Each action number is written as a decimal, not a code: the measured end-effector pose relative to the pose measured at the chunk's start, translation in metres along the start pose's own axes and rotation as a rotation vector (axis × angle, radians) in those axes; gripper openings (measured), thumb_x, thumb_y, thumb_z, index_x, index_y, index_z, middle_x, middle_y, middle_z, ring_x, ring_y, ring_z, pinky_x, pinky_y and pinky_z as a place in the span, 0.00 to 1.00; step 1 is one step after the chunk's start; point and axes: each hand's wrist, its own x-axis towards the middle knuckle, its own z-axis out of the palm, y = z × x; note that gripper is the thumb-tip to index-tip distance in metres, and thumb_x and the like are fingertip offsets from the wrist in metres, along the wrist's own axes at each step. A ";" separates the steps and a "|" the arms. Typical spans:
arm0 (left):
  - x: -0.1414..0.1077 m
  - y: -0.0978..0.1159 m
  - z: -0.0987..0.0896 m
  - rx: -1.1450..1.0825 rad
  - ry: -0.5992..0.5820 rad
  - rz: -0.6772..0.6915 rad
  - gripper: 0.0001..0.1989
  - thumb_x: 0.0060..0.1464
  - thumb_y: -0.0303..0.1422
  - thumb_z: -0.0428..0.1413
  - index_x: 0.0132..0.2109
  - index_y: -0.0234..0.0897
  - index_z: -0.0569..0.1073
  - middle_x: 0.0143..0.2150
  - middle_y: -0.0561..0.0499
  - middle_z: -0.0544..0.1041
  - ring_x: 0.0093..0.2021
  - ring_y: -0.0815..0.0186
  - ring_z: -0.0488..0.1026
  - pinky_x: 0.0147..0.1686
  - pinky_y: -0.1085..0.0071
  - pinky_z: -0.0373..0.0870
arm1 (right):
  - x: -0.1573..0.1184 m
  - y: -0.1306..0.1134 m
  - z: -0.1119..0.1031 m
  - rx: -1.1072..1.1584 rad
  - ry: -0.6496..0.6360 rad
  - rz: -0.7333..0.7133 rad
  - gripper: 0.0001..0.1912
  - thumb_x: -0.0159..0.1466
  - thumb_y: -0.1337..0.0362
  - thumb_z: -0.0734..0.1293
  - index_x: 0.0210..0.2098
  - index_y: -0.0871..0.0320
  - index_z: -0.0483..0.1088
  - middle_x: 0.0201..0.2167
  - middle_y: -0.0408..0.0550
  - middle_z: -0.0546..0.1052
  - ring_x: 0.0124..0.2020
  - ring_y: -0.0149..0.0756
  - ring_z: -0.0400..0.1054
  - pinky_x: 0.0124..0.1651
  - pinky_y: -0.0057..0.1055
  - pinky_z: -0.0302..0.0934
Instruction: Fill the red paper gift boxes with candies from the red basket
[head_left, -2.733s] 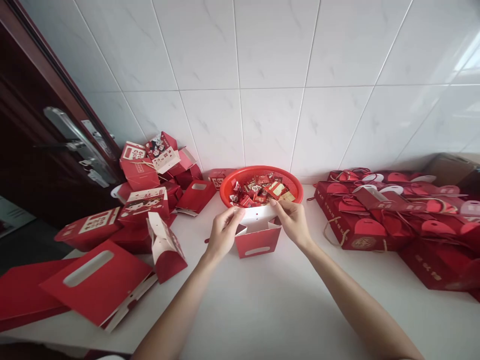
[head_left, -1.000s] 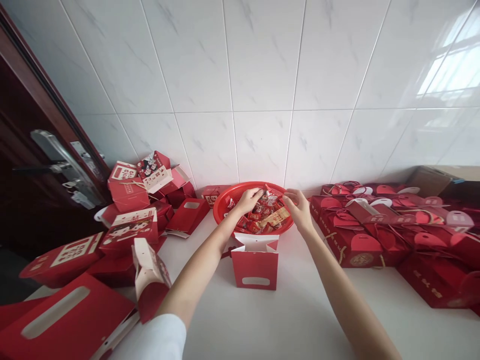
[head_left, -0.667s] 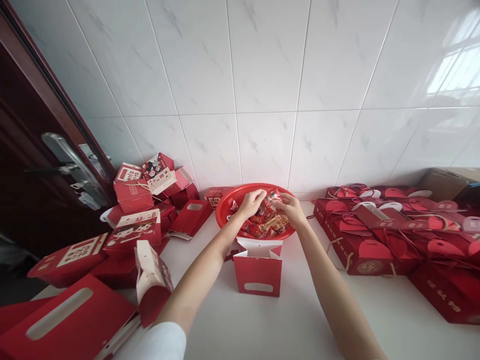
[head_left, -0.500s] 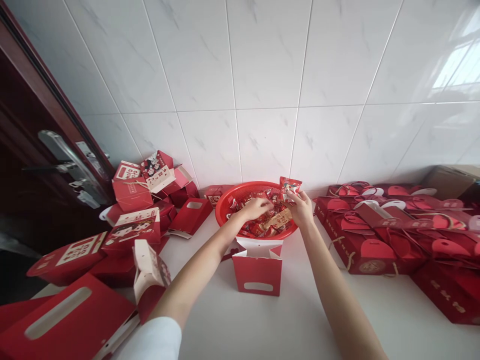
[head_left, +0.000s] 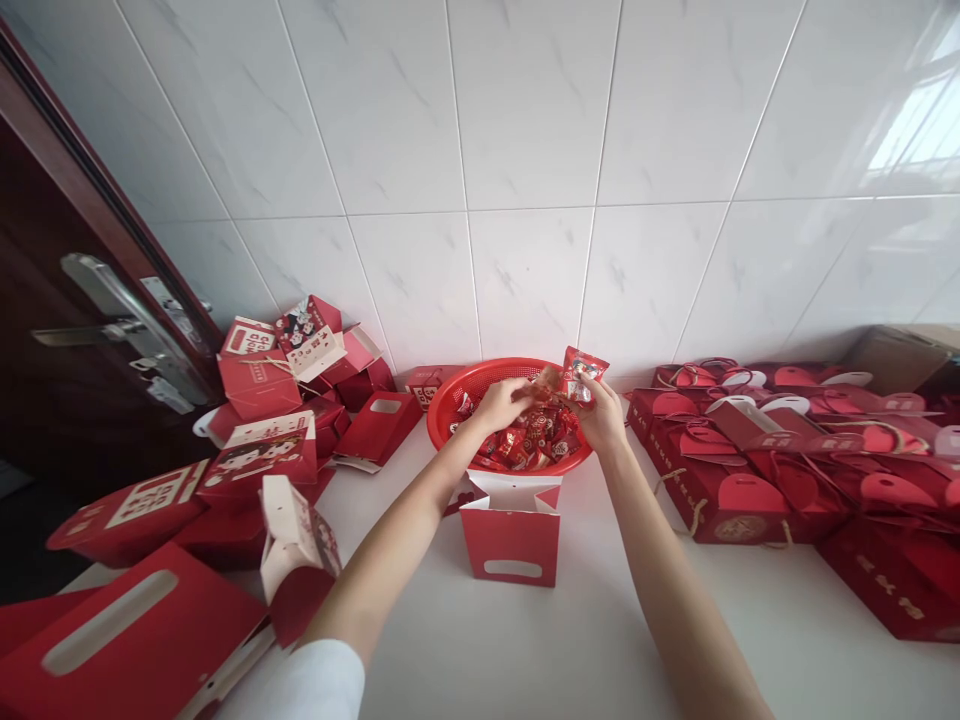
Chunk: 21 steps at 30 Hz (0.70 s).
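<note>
Over the right rim of the red plastic basket (head_left: 442,430), my right hand (head_left: 602,415) grips a red printed candy packet (head_left: 583,372) upright. My left hand (head_left: 504,404) is above the basket, its fingers pinching a gold-brown wrapped piece (head_left: 547,383) whose right end reaches toward my right hand. Many red wrapped candies (head_left: 525,435) lie in the basket below. In front of it stands a red paper gift box (head_left: 510,543) with its top unfolded; its inside is mostly hidden.
Unfilled-looking red boxes (head_left: 259,450) are heaped at the left, beside a dark door with a metal handle (head_left: 135,310). Rows of red boxes with cord handles (head_left: 742,500) stand at the right, a brown carton (head_left: 900,355) behind them. A tiled wall (head_left: 525,270) backs the table.
My left hand has lifted the gold-brown wrapped piece from the candies up toward my right hand. The right hand keeps its packet in nearly the same place. The view has shifted slightly.
</note>
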 end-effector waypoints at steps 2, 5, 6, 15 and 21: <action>0.001 -0.006 -0.006 -0.029 0.112 0.010 0.09 0.59 0.27 0.53 0.41 0.35 0.79 0.47 0.44 0.80 0.48 0.59 0.77 0.50 0.63 0.73 | 0.000 -0.001 0.000 -0.006 -0.010 0.019 0.13 0.46 0.59 0.79 0.27 0.56 0.76 0.29 0.44 0.79 0.33 0.38 0.74 0.37 0.35 0.75; 0.001 -0.013 -0.010 -0.111 0.296 0.068 0.08 0.54 0.22 0.56 0.33 0.36 0.80 0.56 0.43 0.76 0.58 0.56 0.73 0.57 0.59 0.70 | 0.000 -0.001 -0.001 -0.034 -0.064 0.066 0.15 0.46 0.56 0.80 0.29 0.56 0.77 0.31 0.45 0.80 0.36 0.40 0.74 0.39 0.37 0.76; 0.001 -0.015 -0.010 -0.149 0.354 0.096 0.09 0.52 0.21 0.57 0.32 0.37 0.80 0.57 0.43 0.75 0.59 0.56 0.72 0.58 0.59 0.70 | 0.000 -0.001 -0.001 -0.045 -0.087 0.079 0.16 0.45 0.55 0.81 0.30 0.56 0.78 0.32 0.46 0.80 0.37 0.40 0.74 0.39 0.37 0.76; -0.003 -0.014 -0.007 -0.206 0.274 0.252 0.18 0.51 0.17 0.53 0.37 0.39 0.84 0.49 0.45 0.81 0.48 0.59 0.79 0.46 0.65 0.76 | -0.004 -0.004 -0.002 -0.108 -0.208 0.173 0.21 0.46 0.53 0.81 0.36 0.55 0.78 0.42 0.49 0.81 0.49 0.46 0.74 0.47 0.40 0.75; -0.005 -0.005 -0.004 -0.189 0.054 0.256 0.27 0.46 0.14 0.50 0.47 0.38 0.83 0.54 0.43 0.80 0.55 0.57 0.77 0.52 0.63 0.75 | -0.005 -0.004 0.001 -0.122 -0.197 0.186 0.21 0.42 0.54 0.83 0.33 0.54 0.79 0.36 0.44 0.82 0.39 0.39 0.76 0.38 0.32 0.74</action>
